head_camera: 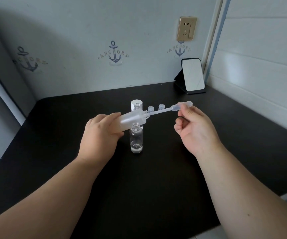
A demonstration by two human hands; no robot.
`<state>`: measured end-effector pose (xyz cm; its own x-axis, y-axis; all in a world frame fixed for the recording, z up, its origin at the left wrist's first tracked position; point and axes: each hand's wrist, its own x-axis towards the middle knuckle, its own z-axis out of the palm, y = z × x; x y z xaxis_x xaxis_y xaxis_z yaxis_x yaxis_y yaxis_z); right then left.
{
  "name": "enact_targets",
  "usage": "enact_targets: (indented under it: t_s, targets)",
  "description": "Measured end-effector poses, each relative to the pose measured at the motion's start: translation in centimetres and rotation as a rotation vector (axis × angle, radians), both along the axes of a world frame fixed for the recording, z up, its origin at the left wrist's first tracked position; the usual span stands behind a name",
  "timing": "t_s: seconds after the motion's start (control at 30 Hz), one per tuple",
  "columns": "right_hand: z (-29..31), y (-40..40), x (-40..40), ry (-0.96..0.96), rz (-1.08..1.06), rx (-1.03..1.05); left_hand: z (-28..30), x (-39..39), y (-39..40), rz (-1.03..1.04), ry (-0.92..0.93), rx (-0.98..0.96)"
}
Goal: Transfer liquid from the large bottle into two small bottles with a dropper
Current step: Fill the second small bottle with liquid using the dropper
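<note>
Left hand (pixel 101 133), grip closed round the base of the frosted large bottle (pixel 132 120), tilted nearly flat above the middle of the black counter (pixel 53 152), neck pointing right. Right hand (pixel 194 130), grip pinching the bulb of the clear dropper (pixel 170 110), stem running left into the bottle's mouth. Directly beneath the tilted bottle, one small bottle (pixel 136 140), upright and uncapped, a little clear liquid at its bottom. Behind, nearer the counter's back edge, a second small bottle (pixel 137 106), open, partly hidden, in front of a white cap (pixel 136 102). Just right, two small clear caps (pixel 155 108). Back right corner: a propped mirror (pixel 192 75).
</note>
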<state>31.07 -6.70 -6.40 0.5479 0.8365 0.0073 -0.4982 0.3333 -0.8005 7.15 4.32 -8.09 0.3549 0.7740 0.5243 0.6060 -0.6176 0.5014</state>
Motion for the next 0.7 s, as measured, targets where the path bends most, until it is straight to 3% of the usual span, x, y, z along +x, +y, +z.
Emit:
enact_targets:
  t_s: [0.47, 0.7]
  targets:
    - [0.1, -0.8, 1.8, 0.396, -0.217, 0.123, 0.5, -0.4, 0.2, 0.048, -0.120, -0.089]
    - [0.3, -0.9, 1.7, 0.399, -0.214, 0.152, 0.3, -0.4, 0.4, 0.018, -0.276, -0.209]
